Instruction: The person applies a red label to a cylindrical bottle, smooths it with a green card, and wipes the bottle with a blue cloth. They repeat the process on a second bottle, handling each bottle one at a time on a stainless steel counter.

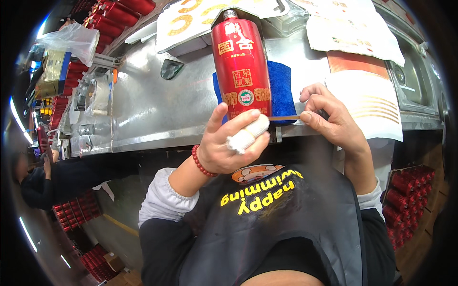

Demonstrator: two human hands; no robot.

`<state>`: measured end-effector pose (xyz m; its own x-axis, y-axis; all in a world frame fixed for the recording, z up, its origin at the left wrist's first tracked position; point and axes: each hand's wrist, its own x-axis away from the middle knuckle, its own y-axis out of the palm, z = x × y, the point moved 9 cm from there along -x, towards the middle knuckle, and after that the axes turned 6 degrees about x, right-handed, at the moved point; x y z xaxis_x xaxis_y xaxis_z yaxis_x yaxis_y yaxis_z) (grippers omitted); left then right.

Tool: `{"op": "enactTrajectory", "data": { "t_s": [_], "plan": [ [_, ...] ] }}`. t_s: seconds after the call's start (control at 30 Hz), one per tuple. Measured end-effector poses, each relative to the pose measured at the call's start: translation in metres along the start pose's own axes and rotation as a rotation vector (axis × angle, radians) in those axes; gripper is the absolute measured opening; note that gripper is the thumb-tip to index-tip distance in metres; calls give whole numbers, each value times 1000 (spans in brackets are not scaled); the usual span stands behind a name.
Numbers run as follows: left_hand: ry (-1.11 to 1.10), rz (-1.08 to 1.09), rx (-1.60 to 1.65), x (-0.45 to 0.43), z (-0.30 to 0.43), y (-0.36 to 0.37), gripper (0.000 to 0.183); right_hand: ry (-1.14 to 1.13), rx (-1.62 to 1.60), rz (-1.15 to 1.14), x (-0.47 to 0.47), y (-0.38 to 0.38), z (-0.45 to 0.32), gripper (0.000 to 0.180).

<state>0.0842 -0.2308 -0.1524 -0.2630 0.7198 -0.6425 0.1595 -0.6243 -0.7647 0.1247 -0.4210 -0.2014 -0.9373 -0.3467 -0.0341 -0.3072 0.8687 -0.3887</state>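
A red bottle [241,71] with gold and white printing lies on a folded blue towel [282,89], its neck pointing away from me. In my left hand [225,146] is a small white cloth roll [248,134], bound around its middle, close to the bottle's base. The thumb and forefinger of my right hand [331,118] pinch one end of a thin gold strip [285,118]. The strip runs level from there towards the cloth roll; its other end is hidden behind the roll and my left fingers.
A white sheet [368,103] with several gold strips lies at the right, near a metal sink [411,77]. A tray of gold pieces [189,21] stands behind the bottle on the steel counter [150,93]. Red bottles [408,203] stand low right. Another person [39,178] is at far left.
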Motion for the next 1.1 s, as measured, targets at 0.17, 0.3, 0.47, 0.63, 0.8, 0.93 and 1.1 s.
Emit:
{"op": "enactTrajectory", "data": {
  "t_s": [0.17,0.3,0.47,0.63,0.8,0.93,1.1],
  "plan": [
    [-246,190,316,-3,-38,-2,47,-49,5,33,-1,-1,-7,25],
    [-289,308,263,10,-37,-9,39,-27,15,-11,0,0,-4,23],
    [-95,78,44,13,-12,-9,28,-98,23,98,1,-7,-2,25],
    [32,-5,-35,-3,-1,-3,28,-82,9,102,1,-5,5,26],
    [-95,-80,19,-15,-16,15,25,-39,13,46,-1,0,6,23],
    [-179,104,170,-6,-28,3,31,-53,14,-7,-5,5,-1,22],
    [-222,199,147,15,-25,-17,37,-12,-23,3,-1,2,1,24]
  ]
}}
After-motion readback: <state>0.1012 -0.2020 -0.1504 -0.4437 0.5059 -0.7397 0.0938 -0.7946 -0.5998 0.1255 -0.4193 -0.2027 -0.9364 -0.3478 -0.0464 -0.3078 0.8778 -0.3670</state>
